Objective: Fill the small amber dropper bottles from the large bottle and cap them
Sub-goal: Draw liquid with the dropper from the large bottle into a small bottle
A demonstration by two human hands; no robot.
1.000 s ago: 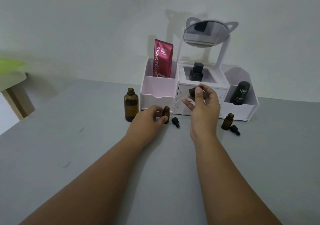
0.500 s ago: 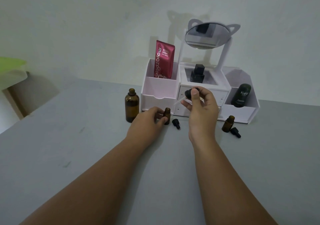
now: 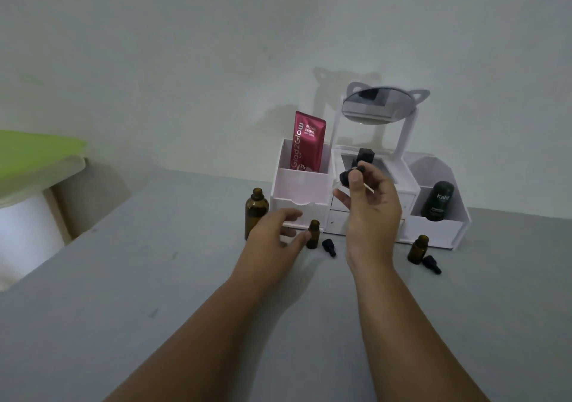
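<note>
An open small amber bottle (image 3: 313,235) stands on the grey table (image 3: 154,293). My left hand (image 3: 275,231) is just left of it with its fingers spread, only the thumb tip against the bottle's side. Above and to the right, my right hand (image 3: 370,209) pinches a black dropper cap (image 3: 349,176); its glass tube points down-left and is faint. The large amber bottle (image 3: 256,212) stands uncapped behind my left hand. A second black dropper cap (image 3: 328,246) lies by the small bottle. Further right stands another open small amber bottle (image 3: 418,249) with its dropper cap (image 3: 432,264) lying beside it.
A white desk organiser (image 3: 433,231) with a cat-ear mirror (image 3: 376,107) stands against the wall. It holds a red sachet (image 3: 307,141), a black bottle (image 3: 366,154) and a dark green bottle (image 3: 438,200). A green-lidded object (image 3: 34,150) sits beyond the table's left edge.
My left hand's fingers have opened off the small amber bottle it was pinching. My right hand still holds the dropper cap, now slightly higher and turned.
</note>
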